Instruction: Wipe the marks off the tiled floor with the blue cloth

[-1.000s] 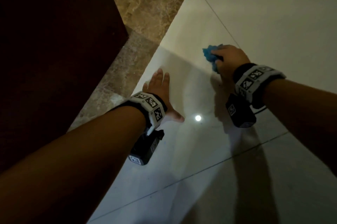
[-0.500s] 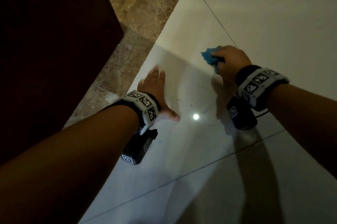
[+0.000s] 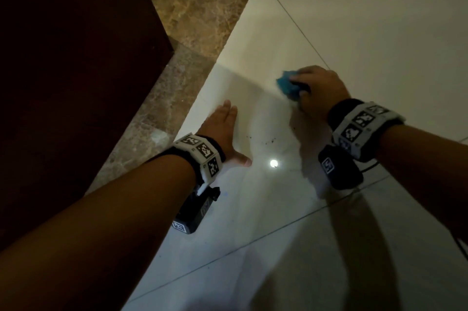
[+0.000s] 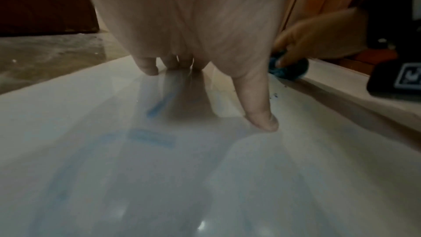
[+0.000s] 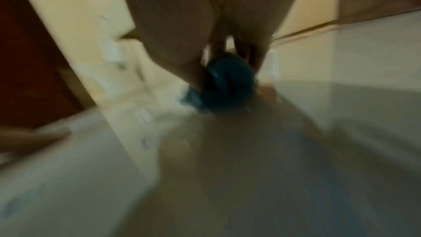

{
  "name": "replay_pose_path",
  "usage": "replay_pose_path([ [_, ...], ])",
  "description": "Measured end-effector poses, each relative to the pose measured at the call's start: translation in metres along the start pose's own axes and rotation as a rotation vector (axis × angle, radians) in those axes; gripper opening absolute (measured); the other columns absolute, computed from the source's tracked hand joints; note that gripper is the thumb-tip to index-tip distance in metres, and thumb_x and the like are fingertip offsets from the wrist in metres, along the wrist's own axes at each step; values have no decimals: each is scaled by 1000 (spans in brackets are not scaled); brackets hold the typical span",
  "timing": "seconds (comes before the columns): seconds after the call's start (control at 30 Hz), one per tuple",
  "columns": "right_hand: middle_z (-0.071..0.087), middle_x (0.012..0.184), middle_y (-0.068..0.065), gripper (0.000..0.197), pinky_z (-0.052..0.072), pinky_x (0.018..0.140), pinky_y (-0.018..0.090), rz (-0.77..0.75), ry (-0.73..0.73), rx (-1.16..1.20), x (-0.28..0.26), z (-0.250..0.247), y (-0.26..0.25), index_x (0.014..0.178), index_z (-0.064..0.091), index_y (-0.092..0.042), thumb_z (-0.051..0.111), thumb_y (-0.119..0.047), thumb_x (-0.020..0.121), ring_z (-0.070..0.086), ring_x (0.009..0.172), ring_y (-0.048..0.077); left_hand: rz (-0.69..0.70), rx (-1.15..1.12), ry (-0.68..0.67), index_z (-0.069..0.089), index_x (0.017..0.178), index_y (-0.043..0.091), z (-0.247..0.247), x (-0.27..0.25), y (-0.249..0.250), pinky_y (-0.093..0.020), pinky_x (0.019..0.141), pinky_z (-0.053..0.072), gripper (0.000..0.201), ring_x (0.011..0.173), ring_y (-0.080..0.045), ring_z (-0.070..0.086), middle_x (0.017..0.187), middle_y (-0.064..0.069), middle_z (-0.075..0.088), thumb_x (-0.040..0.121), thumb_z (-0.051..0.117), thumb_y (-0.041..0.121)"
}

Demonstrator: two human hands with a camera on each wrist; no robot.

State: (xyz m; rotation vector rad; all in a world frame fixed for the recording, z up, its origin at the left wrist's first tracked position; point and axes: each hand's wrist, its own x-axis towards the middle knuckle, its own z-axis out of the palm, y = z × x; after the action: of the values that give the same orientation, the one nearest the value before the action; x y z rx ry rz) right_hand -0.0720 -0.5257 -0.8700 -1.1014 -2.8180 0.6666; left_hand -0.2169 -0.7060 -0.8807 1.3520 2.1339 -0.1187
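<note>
Blue crumpled cloth [image 3: 288, 85], bunched in the right hand [image 3: 320, 90], scrubs mid-frame; dark specks [image 3: 268, 142] on the glossy white tiled floor [image 3: 379, 32] remain beside the flat-pressed left hand [image 3: 222, 126].

The left hand [image 3: 222, 131] lies flat with straight fingers pointing toward 12 o'clock and the thumb [image 4: 257, 107] splayed toward 3 o'clock. The right hand [image 3: 319, 90], at 2 o'clock from it, has its fingers curled in a closed grip. Both forearms are extended.
</note>
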Motion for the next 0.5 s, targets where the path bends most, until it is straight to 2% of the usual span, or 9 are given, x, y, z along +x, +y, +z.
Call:
replay_pose_path([
  [0.07,46,139,14,47,28,105,31,91,-76,-91,-3,2,12,129,55,-16,61,-15,83,44,125,35,-11,-1,-5,-13,152,11,-1,1,0,-31,119,1,140,148,-20,-9,160,-5,-17,61,79,63],
  [0.13,46,141,8,45,25,106,26,62,-87,-43,-13,13,4,128,57,-20,63,-15,83,43,127,31,-25,32,-5,-16,151,10,-1,-1,6,-33,120,-1,146,148,-20,-12,159,-6,-19,56,78,68],
  [0.23,50,138,4,37,24,98,12,-44,-103,102,-37,35,-23,123,62,-18,61,-18,86,46,126,26,-47,89,-2,-20,149,9,4,-2,12,-37,121,-1,151,147,-22,-16,159,-8,-22,53,75,75],
  [0.27,51,137,5,37,25,100,14,-109,-117,95,-45,40,-31,121,63,-18,61,-17,85,47,124,27,-51,92,-8,-21,149,10,4,-1,11,-37,121,-1,151,147,-22,-17,158,-8,-23,52,74,76],
  [0.33,51,137,7,40,31,104,26,-240,-171,30,-48,39,-34,120,64,-18,62,-11,81,49,122,29,-52,97,-19,-21,149,10,3,-1,11,-37,121,-2,151,147,-22,-18,158,-8,-24,53,74,77],
  [0.37,52,136,8,42,31,105,28,-248,-190,17,-39,34,-28,120,64,-19,62,-8,79,49,123,29,-51,99,-20,-22,149,10,2,-2,11,-37,121,-2,150,147,-22,-18,158,-8,-25,53,74,76],
  [0.4,52,136,8,43,31,105,28,-211,-176,9,-28,28,-18,121,63,-19,62,-8,79,49,124,29,-49,95,-19,-22,149,10,2,-2,11,-37,121,-2,150,147,-21,-18,158,-7,-25,54,74,75],
  [0.5,48,137,14,45,30,107,32,24,-89,-31,-1,10,18,126,58,-17,62,-9,82,44,126,32,-50,68,-13,-21,149,12,2,-4,11,-36,121,-2,149,147,-19,-18,158,-5,-25,54,76,73],
])
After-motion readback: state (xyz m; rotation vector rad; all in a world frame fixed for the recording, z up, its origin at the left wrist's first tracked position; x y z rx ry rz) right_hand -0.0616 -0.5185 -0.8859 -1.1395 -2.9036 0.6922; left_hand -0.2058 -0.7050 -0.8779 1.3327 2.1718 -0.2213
